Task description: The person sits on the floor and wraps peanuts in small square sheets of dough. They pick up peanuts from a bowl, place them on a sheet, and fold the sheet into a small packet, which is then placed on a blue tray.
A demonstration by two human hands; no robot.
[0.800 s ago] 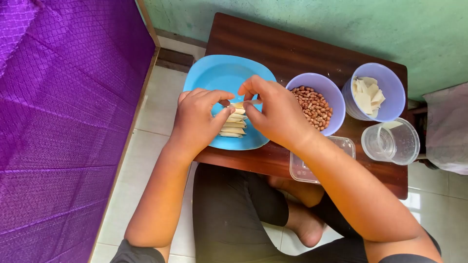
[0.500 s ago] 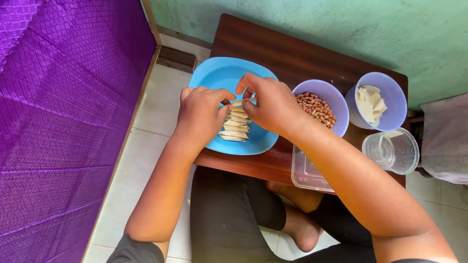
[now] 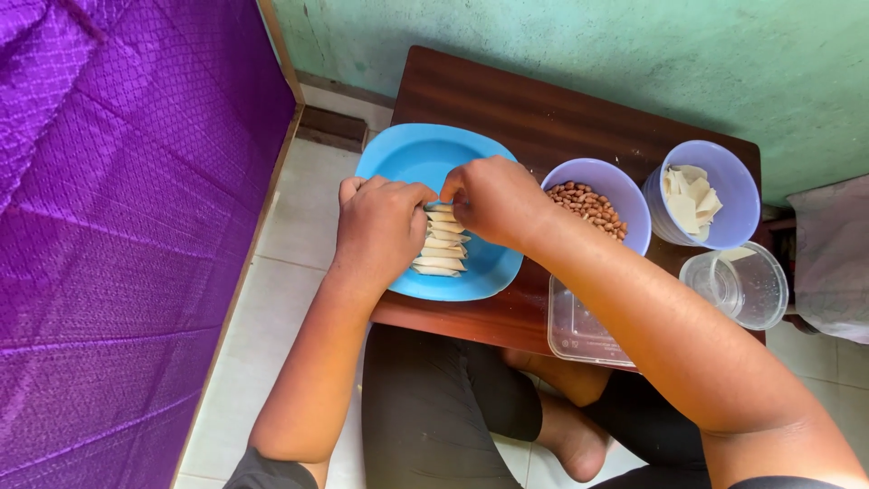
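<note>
Clear plastic box at the table's near edge; left hand and right hand pinch together over pale folded wrappers on the blue plate; beyond, a peanut bowl and a bowl of wrapper pieces.

My left hand and right hand meet fingertip to fingertip over the plate, which sits at the left end of the low table. A row of folded wrappers lies on the plate just under my hands. To the right of the plate stands the bowl of peanuts, then the bowl of wrapper pieces. Nearer to me, the flat container lies under my right forearm, with the cup to its right. A bed cover hangs to my left.
</note>
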